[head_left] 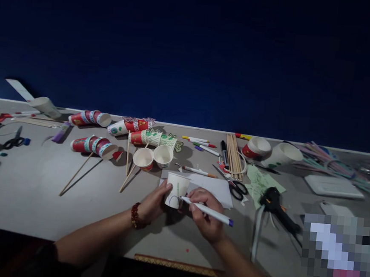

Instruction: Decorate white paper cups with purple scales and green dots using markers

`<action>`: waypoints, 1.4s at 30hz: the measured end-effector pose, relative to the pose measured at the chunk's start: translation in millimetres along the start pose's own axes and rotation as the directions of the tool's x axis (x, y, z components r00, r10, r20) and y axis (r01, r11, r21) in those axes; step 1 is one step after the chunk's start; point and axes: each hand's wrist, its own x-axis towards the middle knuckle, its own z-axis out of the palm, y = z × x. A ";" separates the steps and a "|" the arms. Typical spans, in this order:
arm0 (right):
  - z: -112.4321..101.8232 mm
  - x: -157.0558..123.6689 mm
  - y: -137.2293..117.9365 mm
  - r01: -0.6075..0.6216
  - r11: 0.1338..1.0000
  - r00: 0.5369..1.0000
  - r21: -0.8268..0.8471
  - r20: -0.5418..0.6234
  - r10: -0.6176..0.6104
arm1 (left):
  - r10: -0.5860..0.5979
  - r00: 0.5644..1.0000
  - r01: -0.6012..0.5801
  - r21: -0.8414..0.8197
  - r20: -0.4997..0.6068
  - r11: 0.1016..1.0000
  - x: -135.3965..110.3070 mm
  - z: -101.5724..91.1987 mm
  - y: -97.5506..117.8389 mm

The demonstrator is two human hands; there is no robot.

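Observation:
My left hand (154, 204) is wrapped round a white paper cup (177, 188), which it holds above the table. Green and purple marks show on the side of the cup. In my right hand (209, 219) is a white marker (211, 212) with a purple end, its tip at the cup's right side. Just behind the cup lies some white paper (213, 187). Two more paper cups, a left one (143, 158) and a right one (163, 155), stand mouth up beyond my left hand.
Decorated cup chains (153, 139) and sticks (76, 174) lie at left. Markers (205, 144), a bundle of wooden sticks (234, 157) and black scissors (238, 189) lie beyond the paper. A black glue gun (278, 210) with its cord rests right of my right hand, beside crumpled green paper (261, 183).

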 end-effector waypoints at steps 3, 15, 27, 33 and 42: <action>0.7 2.7 -2.4 0.005 1.000 1.000 -0.014 0.015 -0.004 | 0.022 1.000 -0.021 0.023 -0.013 1.000 0.5 -1.4 -1.8; 1.9 3.0 -2.4 -0.035 0.998 0.997 -0.047 0.063 0.038 | 0.064 0.996 -0.063 0.020 -0.056 0.998 0.2 -4.2 -4.9; 1.9 1.8 -0.1 -0.044 0.997 0.995 -0.070 0.092 0.050 | 0.050 0.998 -0.048 0.069 -0.028 0.996 -0.6 -1.3 -4.8; 3.1 1.4 1.3 -0.051 0.997 0.995 -0.052 0.084 0.055 | 0.087 0.995 -0.083 0.068 -0.054 0.994 0.1 -4.7 -5.4; 3.7 -1.1 5.9 -0.072 0.997 0.997 -0.028 0.018 0.072 | 0.056 0.998 -0.055 0.035 -0.036 0.998 -0.2 -5.7 -5.3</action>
